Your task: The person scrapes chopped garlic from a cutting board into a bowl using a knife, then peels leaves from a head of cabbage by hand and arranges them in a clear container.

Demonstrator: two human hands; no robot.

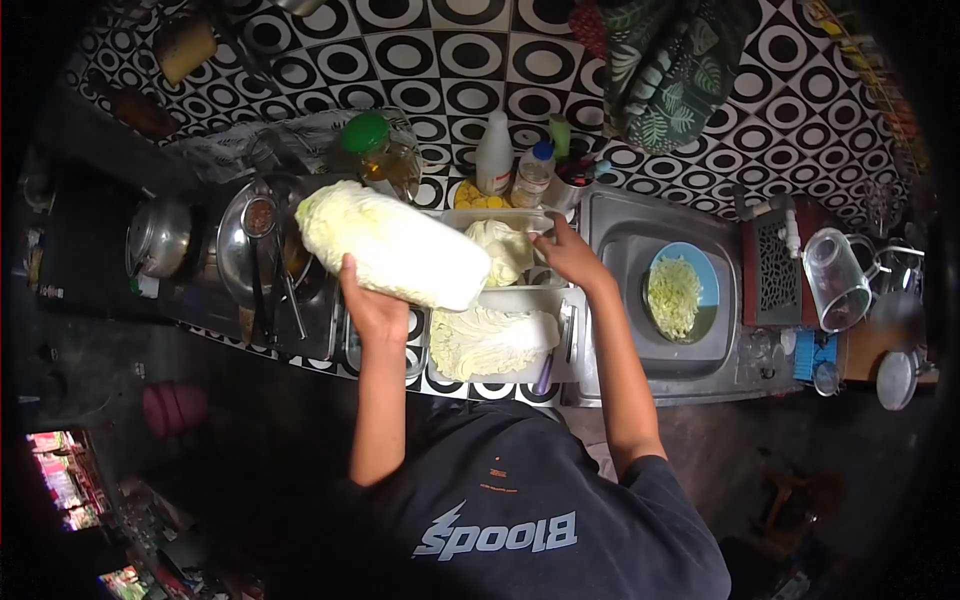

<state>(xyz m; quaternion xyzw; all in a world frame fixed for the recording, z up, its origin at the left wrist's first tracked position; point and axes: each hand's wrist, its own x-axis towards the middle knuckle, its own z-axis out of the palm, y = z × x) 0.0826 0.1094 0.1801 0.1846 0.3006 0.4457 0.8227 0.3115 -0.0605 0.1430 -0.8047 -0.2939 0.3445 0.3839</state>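
A large pale cabbage point(395, 245) rests in my left hand point(377, 310), whose fingers go under it above the counter. My right hand point(568, 250) reaches to the rim of a clear plastic container point(525, 302) that holds a smaller piece of cabbage point(499, 252). Its fingers are bent at the container's right side, and whether they grip the rim is too small to tell. Nearer my body, loose cabbage leaves point(492, 343) lie on a light board beside a purple-handled knife point(545, 372).
Shredded cabbage point(675, 297) fills part of a blue bowl point(707, 275) in the metal sink point(625, 345). Bottles point(495, 160) and a green-lidded jar point(367, 135) stand along the tiled wall. A pan point(232, 245) with utensils and a lidded pot point(165, 238) are at left.
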